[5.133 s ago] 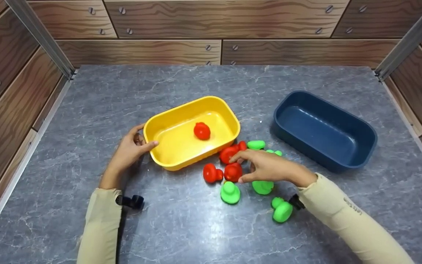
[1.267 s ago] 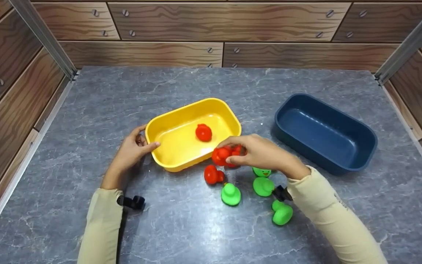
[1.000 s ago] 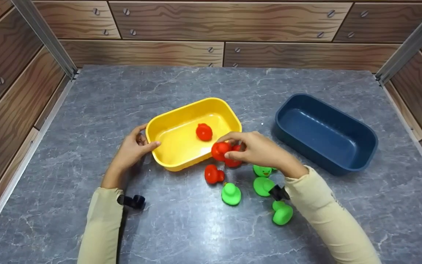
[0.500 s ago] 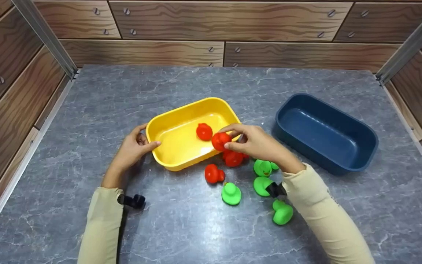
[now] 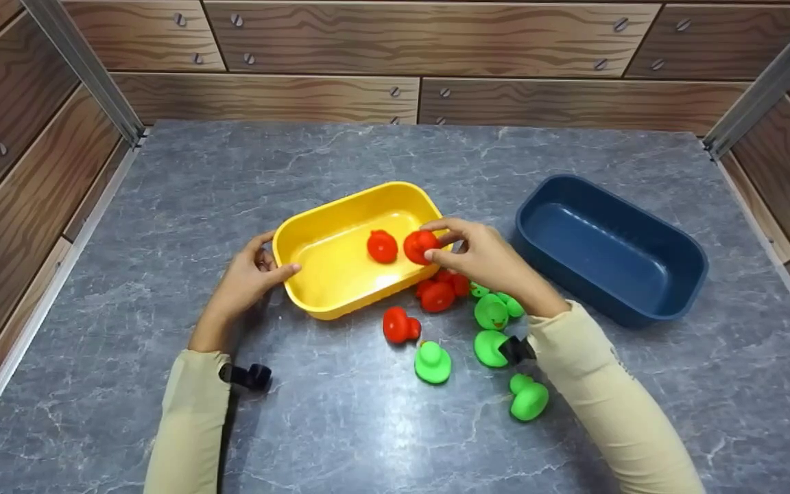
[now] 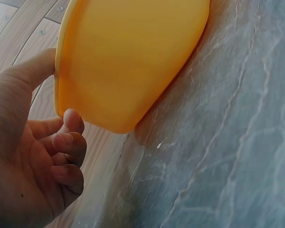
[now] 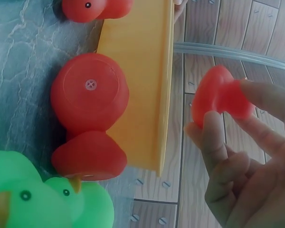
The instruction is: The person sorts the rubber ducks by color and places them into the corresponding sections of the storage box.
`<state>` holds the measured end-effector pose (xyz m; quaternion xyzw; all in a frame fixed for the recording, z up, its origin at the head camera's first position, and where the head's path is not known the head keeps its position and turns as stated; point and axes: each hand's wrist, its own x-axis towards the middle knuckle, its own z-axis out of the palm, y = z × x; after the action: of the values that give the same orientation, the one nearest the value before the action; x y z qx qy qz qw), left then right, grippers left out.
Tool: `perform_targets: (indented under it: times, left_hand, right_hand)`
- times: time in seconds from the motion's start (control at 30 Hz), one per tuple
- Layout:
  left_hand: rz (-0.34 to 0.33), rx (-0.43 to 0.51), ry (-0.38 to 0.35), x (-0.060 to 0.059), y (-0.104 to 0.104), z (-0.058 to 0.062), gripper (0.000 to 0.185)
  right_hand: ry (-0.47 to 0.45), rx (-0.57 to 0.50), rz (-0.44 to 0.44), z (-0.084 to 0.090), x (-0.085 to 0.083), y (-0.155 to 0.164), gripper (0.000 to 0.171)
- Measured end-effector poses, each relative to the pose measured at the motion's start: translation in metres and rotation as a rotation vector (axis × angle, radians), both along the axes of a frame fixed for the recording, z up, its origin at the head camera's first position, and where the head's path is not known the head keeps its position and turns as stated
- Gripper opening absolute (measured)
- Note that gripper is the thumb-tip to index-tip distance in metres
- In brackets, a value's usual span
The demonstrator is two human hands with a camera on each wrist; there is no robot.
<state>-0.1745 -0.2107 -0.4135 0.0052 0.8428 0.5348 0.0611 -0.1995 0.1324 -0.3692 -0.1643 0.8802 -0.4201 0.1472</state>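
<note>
My right hand (image 5: 467,252) pinches a red rubber duck (image 5: 420,246) (image 7: 217,97) just above the right end of the yellow tub (image 5: 302,226) (image 7: 142,90). Another red duck (image 5: 382,246) lies inside the tub. My left hand (image 5: 247,278) (image 6: 28,156) grips the tub's left rim, thumb over the edge (image 6: 104,71). On the table by the tub's near side lie more red ducks (image 5: 439,293) (image 5: 398,325) (image 7: 89,92) and several green ducks (image 5: 432,362) (image 5: 491,312) (image 5: 528,398) (image 7: 42,204).
An empty dark blue tub (image 5: 669,295) stands to the right of the ducks. Wood-patterned walls enclose the grey marble table (image 5: 367,439) on three sides. Bare table surface lies in front of and behind the tubs.
My right hand lifted one red duck from the pile and carried it up and left, over the yellow tub's rim. The left hand kept its hold on the tub.
</note>
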Motion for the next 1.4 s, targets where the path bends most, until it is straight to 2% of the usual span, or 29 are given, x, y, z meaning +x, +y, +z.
perform_targets:
  times: [0.07, 0.3, 0.5, 0.67, 0.83, 1.4]
  left_hand:
    - [0.001, -0.003, 0.004, 0.001, 0.0, 0.001, 0.07]
    - [0.019, -0.007, 0.03, -0.016, -0.011, -0.034, 0.075]
    - [0.022, -0.002, 0.041, -0.018, -0.011, -0.036, 0.073]
    - [0.024, -0.001, 0.048, -0.018, -0.011, -0.036, 0.071]
    - [0.027, -0.007, 0.042, -0.017, -0.012, -0.036, 0.072]
    - [0.014, -0.005, 0.013, -0.017, -0.013, -0.035, 0.076]
  right_hand:
    - [-0.004, -0.005, -0.011, 0.001, -0.001, 0.0, 0.038]
    - [-0.002, -0.001, -0.032, 0.002, -0.005, -0.002, 0.04]
    - [-0.012, -0.018, -0.038, -0.002, -0.01, -0.002, 0.041]
    - [-0.025, 0.01, -0.05, -0.004, -0.016, -0.001, 0.042]
    - [-0.03, 0.043, -0.064, -0.004, -0.02, -0.001, 0.042]
    - [-0.074, 0.041, -0.082, -0.009, -0.028, 0.0, 0.042]
